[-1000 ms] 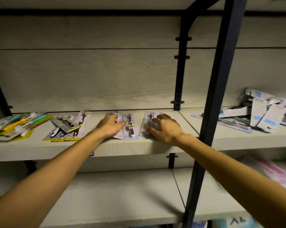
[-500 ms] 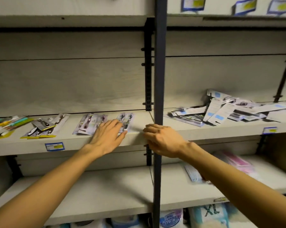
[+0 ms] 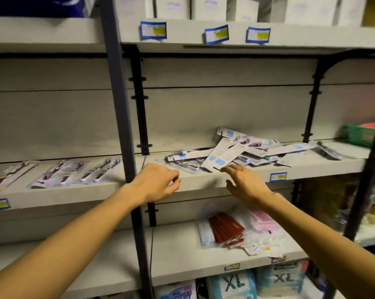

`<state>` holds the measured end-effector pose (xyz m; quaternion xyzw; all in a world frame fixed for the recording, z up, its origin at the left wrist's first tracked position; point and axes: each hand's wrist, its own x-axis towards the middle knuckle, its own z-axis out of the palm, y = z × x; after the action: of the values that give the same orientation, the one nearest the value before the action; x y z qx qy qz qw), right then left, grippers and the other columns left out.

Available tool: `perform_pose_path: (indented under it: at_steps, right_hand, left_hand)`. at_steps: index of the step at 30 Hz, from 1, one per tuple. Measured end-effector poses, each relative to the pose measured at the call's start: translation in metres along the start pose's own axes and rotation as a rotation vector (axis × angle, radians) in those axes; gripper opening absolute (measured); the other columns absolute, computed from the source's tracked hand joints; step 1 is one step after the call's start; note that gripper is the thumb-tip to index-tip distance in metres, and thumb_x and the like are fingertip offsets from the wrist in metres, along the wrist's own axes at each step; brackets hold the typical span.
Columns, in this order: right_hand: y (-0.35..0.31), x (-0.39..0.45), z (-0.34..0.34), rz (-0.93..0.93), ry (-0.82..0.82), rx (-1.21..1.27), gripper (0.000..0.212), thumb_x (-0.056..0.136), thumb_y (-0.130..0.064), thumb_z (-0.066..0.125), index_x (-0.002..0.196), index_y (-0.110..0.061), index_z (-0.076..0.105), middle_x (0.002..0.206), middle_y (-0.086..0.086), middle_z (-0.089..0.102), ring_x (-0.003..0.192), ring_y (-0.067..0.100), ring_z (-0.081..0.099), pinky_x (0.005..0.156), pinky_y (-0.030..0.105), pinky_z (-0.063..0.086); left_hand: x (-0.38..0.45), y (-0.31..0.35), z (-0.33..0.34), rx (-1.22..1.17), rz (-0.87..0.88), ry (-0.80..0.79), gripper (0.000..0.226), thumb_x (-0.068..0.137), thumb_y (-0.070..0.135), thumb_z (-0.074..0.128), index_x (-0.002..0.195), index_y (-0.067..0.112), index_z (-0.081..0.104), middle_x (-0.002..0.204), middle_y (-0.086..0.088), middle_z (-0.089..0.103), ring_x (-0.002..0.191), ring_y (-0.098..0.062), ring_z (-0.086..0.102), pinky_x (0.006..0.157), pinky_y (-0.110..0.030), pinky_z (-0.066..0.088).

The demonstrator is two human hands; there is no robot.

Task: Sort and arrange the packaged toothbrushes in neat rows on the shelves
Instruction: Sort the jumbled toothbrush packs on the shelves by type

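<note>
With both the left hand (image 3: 158,182) and right hand (image 3: 243,182) empty and loosely open, tugging one pack could spill the tangled toothbrush pile (image 3: 236,154) off the shelf (image 3: 204,184).

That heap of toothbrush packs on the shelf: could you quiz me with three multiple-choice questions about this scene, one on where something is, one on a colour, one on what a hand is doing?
1. Where is the jumbled pile of toothbrush packs?
A. right of the dark upright post
B. on the lowest shelf
C. on the top shelf

2. What colour is the flat packet on the shelf below?
A. green
B. red
C. yellow

3. What is the right hand doing?
A. gripping a box
B. closed in a fist
C. reaching with straight fingers, holding nothing

Answers:
1 A, the pile lies right of the post.
2 B, it is dark red.
3 C, its fingers stretch toward the pile.
</note>
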<state>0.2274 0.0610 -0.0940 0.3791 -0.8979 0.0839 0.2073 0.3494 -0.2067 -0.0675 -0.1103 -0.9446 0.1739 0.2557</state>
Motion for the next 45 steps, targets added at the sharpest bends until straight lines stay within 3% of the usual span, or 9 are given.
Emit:
perform_pose_path:
  at_steps: [8,16,21,27,30,36,39,42,45]
  right_hand:
    - [0.085,0.034,-0.008,0.05,0.052,-0.133,0.049,0.095,-0.015,0.05,0.143,-0.024,0.049,0.141,-0.004,0.056,0.128,0.02,0.048,0.092,0.034,0.049]
    - [0.146,0.112,0.016,-0.028,-0.055,-0.147,0.052,0.096,-0.045,0.054,0.144,-0.024,0.046,0.146,-0.001,0.049,0.133,0.021,0.043,0.102,0.035,0.044]
    - [0.166,0.138,0.039,-0.141,-0.094,-0.113,0.05,0.095,-0.04,0.054,0.143,-0.026,0.049,0.148,-0.003,0.048,0.133,0.024,0.044,0.105,0.042,0.046]
    - [0.195,0.14,0.047,-0.309,0.037,-0.169,0.036,0.102,-0.039,0.042,0.129,-0.025,0.061,0.134,-0.005,0.061,0.12,0.023,0.056,0.086,0.041,0.053]
    - [0.21,0.135,0.042,-0.359,0.08,-0.148,0.037,0.104,-0.039,0.041,0.131,-0.026,0.062,0.134,-0.005,0.062,0.121,0.022,0.055,0.087,0.043,0.054]
    - [0.244,0.123,0.028,-0.395,0.173,-0.055,0.037,0.103,-0.041,0.045,0.132,-0.028,0.065,0.133,-0.007,0.065,0.119,0.018,0.059,0.089,0.038,0.055]
    - [0.261,0.115,0.024,-0.325,0.29,0.067,0.036,0.1,-0.04,0.048,0.126,-0.028,0.069,0.124,-0.007,0.07,0.11,0.016,0.064,0.083,0.033,0.056]
    - [0.272,0.117,0.023,-0.164,0.358,0.312,0.027,0.099,-0.034,0.056,0.122,-0.03,0.071,0.114,-0.009,0.074,0.095,0.009,0.067,0.076,0.026,0.05]
    - [0.274,0.121,0.016,-0.021,0.313,0.724,0.022,0.099,-0.032,0.057,0.11,-0.03,0.076,0.096,-0.014,0.077,0.081,0.003,0.07,0.071,0.034,0.058]
  left_hand:
    - [0.133,0.035,0.045,-0.056,-0.114,-0.047,0.033,0.095,0.045,0.044,0.108,0.021,0.062,0.112,-0.001,0.069,0.1,-0.028,0.063,0.074,-0.036,0.045]
    - [0.231,0.012,0.112,-0.207,-0.205,-0.119,0.036,0.097,0.044,0.043,0.123,0.026,0.06,0.13,0.001,0.065,0.117,-0.028,0.059,0.087,-0.037,0.045]
    - [0.261,0.013,0.143,-0.264,-0.242,-0.083,0.039,0.094,0.057,0.042,0.11,0.031,0.066,0.103,0.003,0.072,0.096,-0.028,0.065,0.069,-0.034,0.044]
    - [0.278,0.019,0.137,-0.325,-0.387,-0.111,0.055,0.079,0.081,0.048,0.1,0.036,0.072,0.085,0.013,0.07,0.079,-0.019,0.062,0.06,-0.03,0.039]
    - [0.281,0.027,0.128,-0.333,-0.475,-0.161,0.066,0.07,0.09,0.051,0.078,0.027,0.072,0.064,0.008,0.064,0.068,-0.02,0.059,0.055,-0.029,0.036]
    - [0.287,0.042,0.113,-0.35,-0.586,-0.245,0.036,0.089,0.053,0.055,0.091,0.022,0.073,0.08,-0.004,0.071,0.08,-0.03,0.065,0.062,-0.03,0.043]
    - [0.285,0.041,0.106,-0.43,-0.659,-0.203,0.036,0.095,0.051,0.052,0.085,0.021,0.07,0.07,-0.001,0.07,0.066,-0.025,0.063,0.058,-0.031,0.044]
    - [0.287,0.044,0.094,-0.702,-0.776,-0.049,0.032,0.1,0.04,0.053,0.08,0.019,0.068,0.068,0.001,0.071,0.055,-0.017,0.065,0.054,-0.028,0.045]
    - [0.293,0.056,0.083,-1.031,-0.881,0.142,0.031,0.105,0.025,0.049,0.093,0.009,0.072,0.082,-0.01,0.074,0.057,-0.013,0.067,0.063,-0.032,0.048]
